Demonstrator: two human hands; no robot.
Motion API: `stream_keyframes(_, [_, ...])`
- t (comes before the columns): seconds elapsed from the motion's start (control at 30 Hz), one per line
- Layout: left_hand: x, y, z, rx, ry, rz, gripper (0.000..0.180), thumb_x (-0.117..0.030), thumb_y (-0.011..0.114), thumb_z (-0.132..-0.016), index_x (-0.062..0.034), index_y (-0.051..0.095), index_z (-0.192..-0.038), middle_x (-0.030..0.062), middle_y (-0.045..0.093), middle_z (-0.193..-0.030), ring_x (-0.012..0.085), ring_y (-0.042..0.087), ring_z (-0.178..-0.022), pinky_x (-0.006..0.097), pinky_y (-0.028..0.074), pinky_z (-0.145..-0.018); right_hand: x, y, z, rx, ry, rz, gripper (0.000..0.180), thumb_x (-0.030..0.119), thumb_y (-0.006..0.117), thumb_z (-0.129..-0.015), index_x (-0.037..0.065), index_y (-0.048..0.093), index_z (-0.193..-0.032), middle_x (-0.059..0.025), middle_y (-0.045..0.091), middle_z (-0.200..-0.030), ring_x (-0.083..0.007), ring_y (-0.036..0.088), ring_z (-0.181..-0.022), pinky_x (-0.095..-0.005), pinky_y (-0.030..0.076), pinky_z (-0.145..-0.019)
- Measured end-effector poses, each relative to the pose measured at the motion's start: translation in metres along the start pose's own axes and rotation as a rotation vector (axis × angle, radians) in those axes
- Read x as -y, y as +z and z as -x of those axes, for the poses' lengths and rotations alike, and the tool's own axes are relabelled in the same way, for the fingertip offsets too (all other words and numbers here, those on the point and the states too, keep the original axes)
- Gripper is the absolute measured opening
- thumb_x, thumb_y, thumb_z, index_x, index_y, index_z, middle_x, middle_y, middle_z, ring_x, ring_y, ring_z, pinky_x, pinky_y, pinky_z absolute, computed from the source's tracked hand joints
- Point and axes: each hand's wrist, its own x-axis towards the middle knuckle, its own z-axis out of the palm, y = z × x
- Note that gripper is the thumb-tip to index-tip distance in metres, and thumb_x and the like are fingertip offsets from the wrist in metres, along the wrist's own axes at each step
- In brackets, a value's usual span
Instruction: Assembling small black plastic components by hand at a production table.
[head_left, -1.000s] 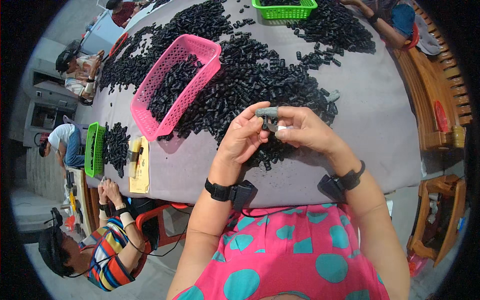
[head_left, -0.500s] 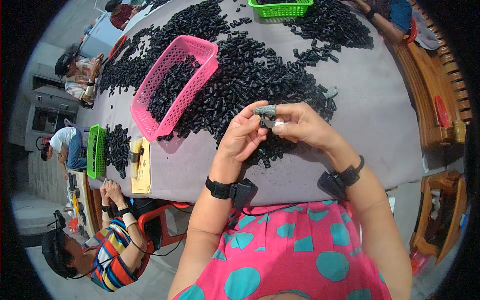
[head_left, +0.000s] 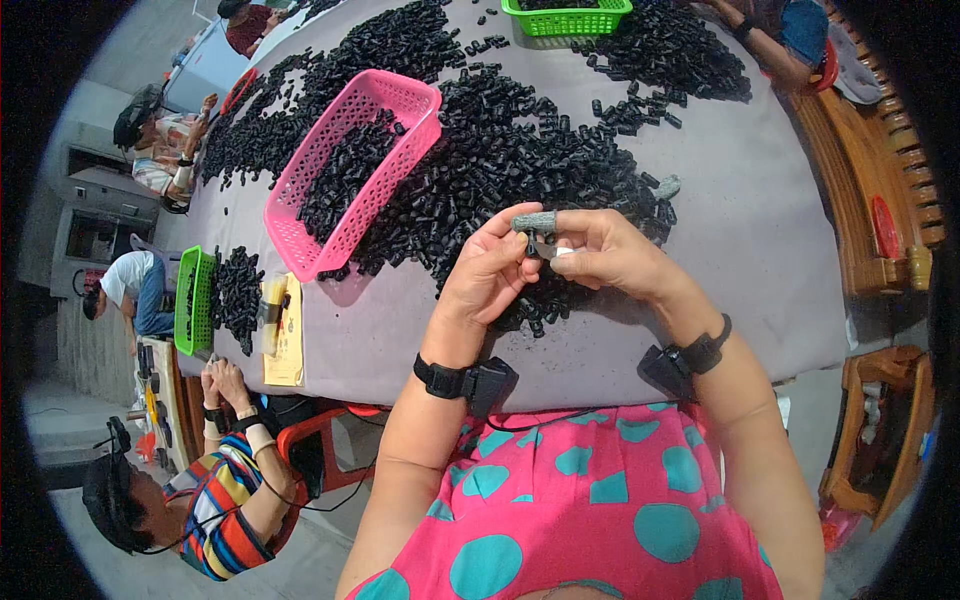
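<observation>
Over the near end of the black pile, my left hand (head_left: 487, 270) and my right hand (head_left: 620, 255) meet, fingers bent and pinched together. Between their fingertips is a small black plastic part (head_left: 537, 246), partly hidden by the fingers. A grey knitted finger cover (head_left: 535, 222) sits on my right index finger. Something white, perhaps tape, shows by my right thumb. Beneath and beyond the hands spreads a large heap of small black plastic parts (head_left: 520, 150). A similar grey piece (head_left: 667, 187) lies at the heap's right edge.
A pink perforated basket (head_left: 410, 145) with black parts rests tilted on the heap. Green baskets stand at the far edge (head_left: 570, 22) and at left (head_left: 190, 300). A yellow packet (head_left: 285, 335) lies near left. Several other people sit around the grey-covered table (head_left: 750, 260).
Both hands stay together in nearly the same place, with the black part turned slightly between the fingertips. The whole view has shifted a little.
</observation>
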Motion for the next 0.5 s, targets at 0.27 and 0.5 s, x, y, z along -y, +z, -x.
stream_keyframes(0.27, [0.0013,-0.0022,-0.0014,0.023,0.000,-0.005,0.044,-0.011,0.063,-0.089,-0.0008,0.049,-0.130,0.0067,0.064,-0.096,0.0118,0.061,-0.072,0.026,0.055,-0.065,0.0027,0.0026,-0.0011,-0.062,-0.030,0.105,0.023,0.016,0.061,-0.089,0.002,0.064,-0.108,0.0066,0.050,-0.065,-0.0011,0.040,-0.052,-0.0178,0.031,-0.046])
stream_keyframes(0.5, [-0.0025,-0.0030,-0.0021,-0.062,0.062,-0.029,0.038,-0.010,0.059,-0.091,0.0021,0.051,-0.127,0.0072,0.064,-0.096,0.0128,0.062,-0.076,0.026,0.056,-0.070,0.0055,0.0021,0.0003,-0.208,-0.120,0.058,0.039,0.014,0.059,-0.089,0.004,0.056,-0.126,0.0059,0.050,-0.067,-0.0007,0.040,-0.050,-0.0163,0.028,-0.042])
